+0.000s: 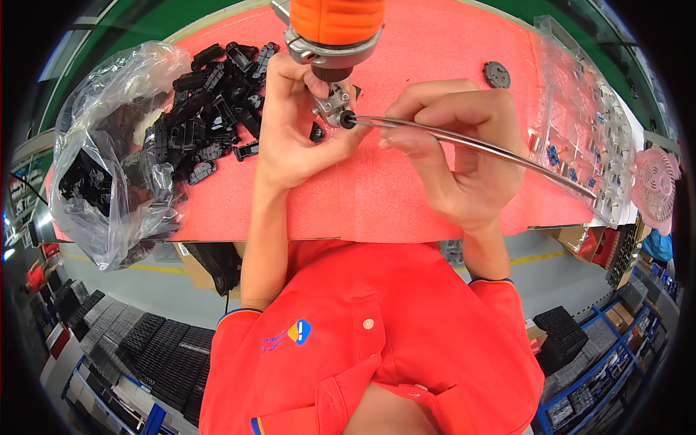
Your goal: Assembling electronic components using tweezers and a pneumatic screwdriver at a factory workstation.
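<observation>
Two things are pinched at upper centre: a small metal block in the left hand, tweezers in the right hand, tips at a black ring. Black parts heap the desk, upper left.

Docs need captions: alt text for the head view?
The left hand holds a metal fixture under an orange tool; the right hand holds tweezers at a black ring. Black parts lie loose on a pink mat, left.
</observation>
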Demonstrator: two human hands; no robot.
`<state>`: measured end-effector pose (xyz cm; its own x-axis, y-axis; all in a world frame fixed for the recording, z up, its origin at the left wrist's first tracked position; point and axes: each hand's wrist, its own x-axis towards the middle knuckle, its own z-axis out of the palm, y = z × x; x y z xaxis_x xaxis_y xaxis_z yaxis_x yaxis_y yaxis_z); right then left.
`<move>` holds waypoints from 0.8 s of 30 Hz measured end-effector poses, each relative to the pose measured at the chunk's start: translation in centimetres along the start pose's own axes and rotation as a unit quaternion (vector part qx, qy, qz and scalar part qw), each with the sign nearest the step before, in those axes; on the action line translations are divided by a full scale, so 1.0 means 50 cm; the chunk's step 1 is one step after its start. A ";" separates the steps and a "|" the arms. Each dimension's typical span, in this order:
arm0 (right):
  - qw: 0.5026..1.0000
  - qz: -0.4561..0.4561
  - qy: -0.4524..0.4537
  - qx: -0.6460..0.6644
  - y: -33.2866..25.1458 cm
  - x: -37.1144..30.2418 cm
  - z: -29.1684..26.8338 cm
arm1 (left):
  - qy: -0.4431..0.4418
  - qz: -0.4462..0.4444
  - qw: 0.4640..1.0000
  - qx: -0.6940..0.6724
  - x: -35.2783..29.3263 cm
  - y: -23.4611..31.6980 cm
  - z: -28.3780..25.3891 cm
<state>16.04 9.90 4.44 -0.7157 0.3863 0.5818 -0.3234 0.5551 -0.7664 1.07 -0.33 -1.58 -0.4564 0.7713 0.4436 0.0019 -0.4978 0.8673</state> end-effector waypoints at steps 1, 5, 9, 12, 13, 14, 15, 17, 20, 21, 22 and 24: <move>1.000 0.010 0.000 0.013 -0.001 0.001 -0.001 | 0.000 0.000 1.000 0.000 0.000 0.000 0.000; 1.000 0.017 -0.015 0.005 -0.001 0.007 -0.003 | 0.004 0.002 1.000 -0.008 0.001 -0.001 -0.001; 0.999 0.026 -0.042 -0.021 -0.005 0.020 -0.007 | -0.001 -0.003 1.000 -0.008 0.001 -0.001 -0.002; 0.997 0.038 -0.062 -0.039 -0.011 0.029 -0.006 | -0.003 -0.011 1.000 0.006 -0.001 -0.001 -0.004; 0.995 0.046 -0.072 -0.052 -0.014 0.033 -0.004 | -0.001 -0.011 1.000 0.006 -0.002 0.000 -0.004; 0.993 0.054 -0.081 -0.065 -0.017 0.036 -0.004 | 0.005 -0.012 1.000 0.006 -0.002 0.002 -0.002; 0.993 0.054 -0.083 -0.065 -0.018 0.039 -0.004 | 0.012 -0.013 1.000 0.007 -0.003 0.003 0.000; 0.990 0.031 -0.095 -0.104 -0.020 0.045 -0.005 | 0.021 -0.013 1.000 0.006 -0.004 0.004 0.002; 0.987 0.024 -0.106 -0.120 -0.019 0.044 -0.001 | 0.027 -0.014 1.000 0.007 -0.005 0.001 0.002; 0.987 0.029 -0.107 -0.115 -0.018 0.041 0.002 | 0.031 -0.013 0.999 0.006 -0.006 0.001 0.001; 0.987 0.035 -0.109 -0.111 -0.017 0.041 0.004 | 0.030 -0.014 0.999 0.015 -0.007 0.001 0.000; 0.991 0.051 -0.096 -0.083 -0.030 0.048 0.003 | 0.028 -0.016 0.999 0.031 -0.009 0.002 -0.002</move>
<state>14.72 9.89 6.92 -0.8497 0.3081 0.4280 -0.1478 0.6399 -0.7541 1.18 -0.76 -1.72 -0.5067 0.7622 0.4030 0.0406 -0.4458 0.8942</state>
